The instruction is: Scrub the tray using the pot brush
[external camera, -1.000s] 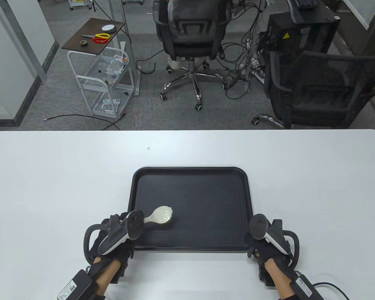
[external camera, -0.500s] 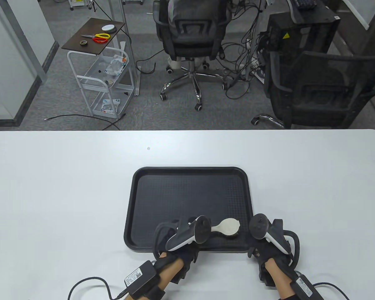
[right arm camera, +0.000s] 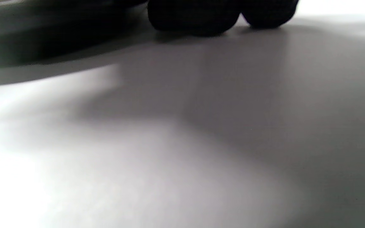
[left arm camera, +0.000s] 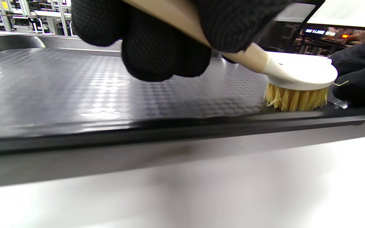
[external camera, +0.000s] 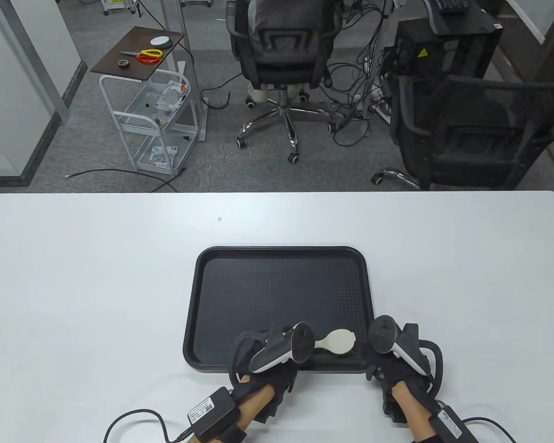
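A black textured tray [external camera: 281,286] lies on the white table near the front. My left hand [external camera: 277,353] grips the handle of a pot brush [external camera: 339,341]. Its white head sits bristles down on the tray floor in the near right corner. In the left wrist view my gloved fingers [left arm camera: 166,41] wrap the wooden handle, and the pot brush's yellow bristles [left arm camera: 296,98] press on the tray [left arm camera: 106,91]. My right hand [external camera: 397,355] rests at the tray's near right corner, holding its edge. In the right wrist view its fingertips [right arm camera: 201,15] rest on the table beside the tray rim.
The white table [external camera: 74,277] spreads to the left, right and behind the tray. A small speck [external camera: 219,219] lies on it behind the tray. Office chairs [external camera: 284,55] and a cart [external camera: 152,115] stand on the floor beyond the far edge.
My left hand swept the brush from the tray's near left area to its near right corner, then settled slightly nearer. The right hand has stayed still at the tray corner.
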